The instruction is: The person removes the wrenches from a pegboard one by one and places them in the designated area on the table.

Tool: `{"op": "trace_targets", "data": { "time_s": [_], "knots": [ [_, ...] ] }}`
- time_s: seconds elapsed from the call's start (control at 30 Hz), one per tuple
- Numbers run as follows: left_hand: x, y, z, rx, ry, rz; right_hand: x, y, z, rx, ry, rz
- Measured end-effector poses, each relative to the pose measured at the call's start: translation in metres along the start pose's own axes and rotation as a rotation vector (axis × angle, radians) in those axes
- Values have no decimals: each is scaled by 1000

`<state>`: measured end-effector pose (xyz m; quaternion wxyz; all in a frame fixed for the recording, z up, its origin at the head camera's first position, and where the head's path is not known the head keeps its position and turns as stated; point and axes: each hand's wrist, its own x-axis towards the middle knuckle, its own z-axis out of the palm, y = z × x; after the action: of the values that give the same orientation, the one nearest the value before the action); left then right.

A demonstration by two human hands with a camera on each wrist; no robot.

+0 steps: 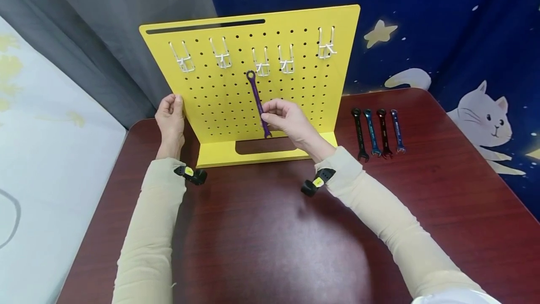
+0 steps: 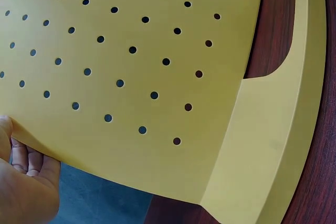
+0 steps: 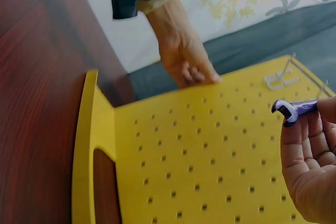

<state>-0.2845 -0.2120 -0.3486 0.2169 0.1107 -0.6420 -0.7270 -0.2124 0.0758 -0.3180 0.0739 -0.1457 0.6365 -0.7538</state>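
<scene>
A purple combination wrench (image 1: 257, 95) is pinched between the thumb and fingers of my right hand (image 1: 287, 118). Its ring end points up, just below the middle white hooks (image 1: 262, 68), and its open end points down. In the right wrist view the wrench's open end (image 3: 289, 112) sticks out past the fingertips. My left hand (image 1: 170, 114) grips the left edge of the yellow pegboard (image 1: 211, 102), thumb in front and fingers curled at the edge. The left wrist view shows that hand (image 2: 31, 182) at the board's edge.
Several wrenches lie side by side right of the board, among them a black one (image 1: 360, 135) and a blue one (image 1: 398, 130). More white hooks (image 1: 326, 49) hang along the board's upper part. The board's foot (image 1: 215, 154) stands on the dark red table (image 1: 270, 229). Curtains hang behind.
</scene>
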Motion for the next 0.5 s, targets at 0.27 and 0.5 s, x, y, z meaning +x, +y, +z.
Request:
{"op": "trace_targets", "data": {
  "time_s": [0.27,0.5],
  "knots": [
    [-1,0,-1,-5,1,-4,-16,11,-38,-50,55,9],
    [0,-1,0,-27,-17,12,-30,17,-67,-51,108,7]
  ]
}}
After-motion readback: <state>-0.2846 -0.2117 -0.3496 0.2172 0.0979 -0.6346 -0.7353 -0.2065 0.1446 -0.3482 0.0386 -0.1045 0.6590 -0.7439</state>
